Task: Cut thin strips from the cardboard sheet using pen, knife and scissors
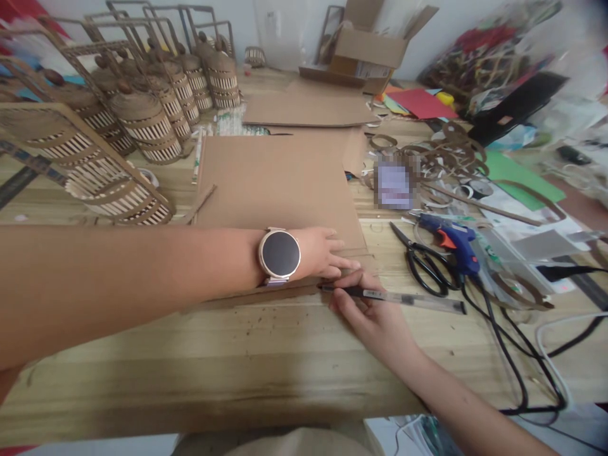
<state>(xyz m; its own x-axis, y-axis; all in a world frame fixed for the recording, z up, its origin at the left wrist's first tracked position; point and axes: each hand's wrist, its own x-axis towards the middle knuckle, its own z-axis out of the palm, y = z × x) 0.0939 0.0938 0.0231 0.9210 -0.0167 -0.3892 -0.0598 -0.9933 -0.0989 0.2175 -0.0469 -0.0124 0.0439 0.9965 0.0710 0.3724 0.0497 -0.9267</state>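
A flat sheet of brown cardboard (270, 180) lies on the wooden table in front of me. My left hand (323, 252), with a round watch at the wrist, rests flat on the sheet near its front right corner, fingers pointing right. Close beside those fingertips, my right hand (375, 310) grips a pen (408, 298) with a clear barrel and dark grip. The pen's tip points left, at the cardboard's front edge. Faint lines cross the sheet just beyond my left fingers. A thin brown strip (204, 202) lies on the sheet's left side.
Black-handled scissors (430, 266) and a blue glue gun (451, 240) with a cord lie at right. Behind them are coiled brown strips (441, 152). Several slatted lantern-like pieces (145, 120) stand at left. More cardboard (308, 104) and an open box (370, 47) sit at the back.
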